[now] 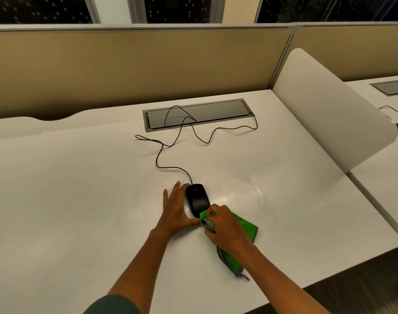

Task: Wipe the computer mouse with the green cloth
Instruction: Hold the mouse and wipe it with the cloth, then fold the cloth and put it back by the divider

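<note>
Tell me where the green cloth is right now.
In the head view the green cloth lies bunched on the white desk, gripped by the right hand and pressed against the near end of the black mouse.

A white desk (80, 189) filled the view, with a grey cable hatch (196, 114) set into its far side. A tan partition (130, 64) stood behind it, and a white rounded divider (324, 114) separated a neighbouring desk (379, 168) on the right. Dark windows (177, 9) showed scattered lights. Dark floor (361, 286) lay at lower right.
</note>
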{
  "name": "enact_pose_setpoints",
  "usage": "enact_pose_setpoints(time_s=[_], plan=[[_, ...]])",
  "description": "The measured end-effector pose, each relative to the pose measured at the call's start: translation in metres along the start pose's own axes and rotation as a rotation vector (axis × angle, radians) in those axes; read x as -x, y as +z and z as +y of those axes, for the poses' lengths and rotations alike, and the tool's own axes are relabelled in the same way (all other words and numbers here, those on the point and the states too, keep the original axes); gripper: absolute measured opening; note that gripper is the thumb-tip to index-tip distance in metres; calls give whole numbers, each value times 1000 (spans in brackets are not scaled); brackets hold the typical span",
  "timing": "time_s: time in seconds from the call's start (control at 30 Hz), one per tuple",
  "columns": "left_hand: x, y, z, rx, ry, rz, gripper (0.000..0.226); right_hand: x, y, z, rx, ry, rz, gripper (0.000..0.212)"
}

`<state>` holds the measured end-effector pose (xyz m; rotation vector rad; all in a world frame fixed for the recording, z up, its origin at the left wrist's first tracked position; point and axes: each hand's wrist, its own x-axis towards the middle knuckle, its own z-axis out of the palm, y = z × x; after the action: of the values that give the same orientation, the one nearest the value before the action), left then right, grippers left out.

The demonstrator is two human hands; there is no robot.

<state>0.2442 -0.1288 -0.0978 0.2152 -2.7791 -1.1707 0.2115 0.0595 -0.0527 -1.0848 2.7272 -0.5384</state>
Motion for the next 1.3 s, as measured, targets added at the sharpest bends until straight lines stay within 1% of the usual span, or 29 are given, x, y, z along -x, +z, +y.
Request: enact_pose_setpoints(time_s=[0.07, 0.17, 0.27, 0.33, 0.4, 0.43, 0.5, 0.57, 0.63, 0.73, 0.77, 0.8, 0.87, 0.93, 1.0, 1.07, 1.13, 1.17, 1.23, 1.3], plan=[[-1, 0, 0, -17, -15, 0, 119, 2, -2, 5, -12, 71, -4, 29], [-1, 0, 0, -7, -30, -10, 119, 1, -10, 15, -62, 115, 48, 26], [-2, -1, -1, -13, -47, -34, 126, -5, -27, 22, -208, 166, 131, 22], [-1, -2, -1, 0, -59, -48, 132, -9, -42, 25, -337, 221, 219, 18], [0, -4, 0, 13, -70, -60, 136, -13, -55, 28, -525, 320, 305, 18], [0, -5, 1, 17, -73, -63, 137, -16, -62, 29, -643, 384, 315, 19], [-1, -10, 6, 33, -85, -70, 137, -20, -74, 33, -930, 478, 279, 18], [-4, -18, 14, 96, -122, -82, 134, -23, -85, 35, -1174, 507, 246, 16], [-8, -29, 27, 225, -180, -71, 124, -24, -94, 35, -1358, 513, 212, 17], [-16, -47, 52, 515, -263, -53, 97, -27, -101, 31, -1551, 514, 137, 28], [-20, -53, 60, 625, -289, -91, 86, -29, -103, 29, -1592, 507, 111, 33], [-23, -59, 68, 736, -311, -164, 77, -31, -105, 27, -1632, 497, 87, 36], [-28, -68, 79, 897, -345, -340, 67, -37, -106, 22, -1712, 487, 56, 42], [-31, -76, 84, 1001, -373, -434, 58, -42, -107, 20, -1788, 508, 44, 47], [-33, -81, 86, 1063, -389, -443, 49, -47, -107, 19, -1826, 572, 6, 54], [-33, -84, 86, 1084, -387, -411, 37, -50, -105, 20, -1845, 639, -84, 66], [-32, -85, 85, 1074, -402, -370, 21, -50, -101, 23, -1858, 657, -140, 76], [-31, -85, 83, 1072, -419, -347, 17, -50, -100, 24, -1870, 649, -161, 78], [-30, -81, 79, 1065, -450, -302, 15, -47, -97, 25, -1915, 616, -217, 73], [-28, -78, 76, 1032, -474, -256, 16, -42, -93, 24, -1925, 612, -254, 60]])
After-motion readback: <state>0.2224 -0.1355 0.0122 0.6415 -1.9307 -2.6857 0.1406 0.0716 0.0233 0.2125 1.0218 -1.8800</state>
